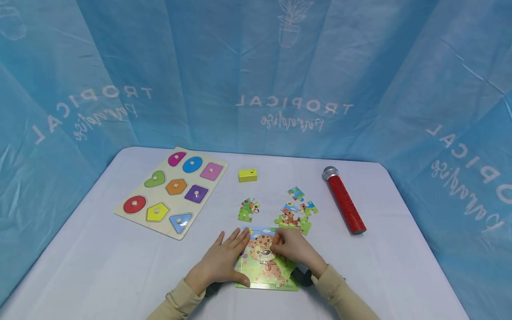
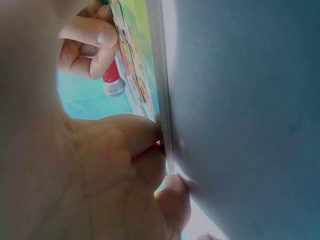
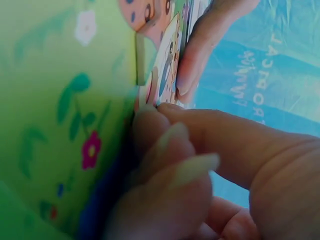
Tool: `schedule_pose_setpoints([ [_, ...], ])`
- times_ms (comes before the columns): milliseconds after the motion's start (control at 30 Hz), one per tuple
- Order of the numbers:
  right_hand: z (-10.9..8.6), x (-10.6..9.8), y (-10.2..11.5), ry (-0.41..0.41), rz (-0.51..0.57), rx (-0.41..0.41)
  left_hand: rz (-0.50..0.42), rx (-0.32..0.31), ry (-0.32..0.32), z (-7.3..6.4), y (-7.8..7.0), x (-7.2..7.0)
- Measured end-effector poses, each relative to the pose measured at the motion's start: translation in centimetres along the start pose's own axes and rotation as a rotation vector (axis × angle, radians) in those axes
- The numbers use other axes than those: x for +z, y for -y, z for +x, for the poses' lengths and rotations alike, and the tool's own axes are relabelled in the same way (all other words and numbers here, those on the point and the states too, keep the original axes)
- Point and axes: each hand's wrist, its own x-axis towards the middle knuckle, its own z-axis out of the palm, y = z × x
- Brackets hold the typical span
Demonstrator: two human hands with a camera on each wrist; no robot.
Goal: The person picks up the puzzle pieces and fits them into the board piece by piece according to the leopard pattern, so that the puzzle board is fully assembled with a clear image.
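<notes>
A jigsaw board [image 1: 266,278] with a spotted cartoon animal on green grass lies on the table, close to the person. The left hand [image 1: 222,262] rests spread along its left edge, fingers straight and thumb at the lower left corner. Over the animal's face, the right hand [image 1: 297,249] has its thumb and curled forefinger together at a puzzle piece [image 3: 167,70]. In the right wrist view the fingertips pinch this piece at its edge, and it sits slightly raised above the printed base. The left wrist view shows the left fingers [image 2: 172,202] against the board's side.
Loose puzzle pieces [image 1: 294,218] lie beyond the board, with a smaller joined group [image 1: 247,211] to their left. A peg board of coloured shapes [image 1: 163,226] is at the left, a yellow block [image 1: 248,176] at the back, and a red microphone [image 1: 346,204] at the right.
</notes>
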Motion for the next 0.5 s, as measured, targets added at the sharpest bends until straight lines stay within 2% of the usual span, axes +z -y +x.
schedule_pose_setpoints([
  [267, 0.7, 0.1, 0.2, -0.014, -0.027, 0.066, -0.002, -0.006, 0.000, 0.0, 0.1, 0.0],
  [500, 1.3, -0.5, 0.2, 0.035, 0.000, 0.053, -0.004, -0.001, 0.002, 0.1, 0.0, 0.1],
])
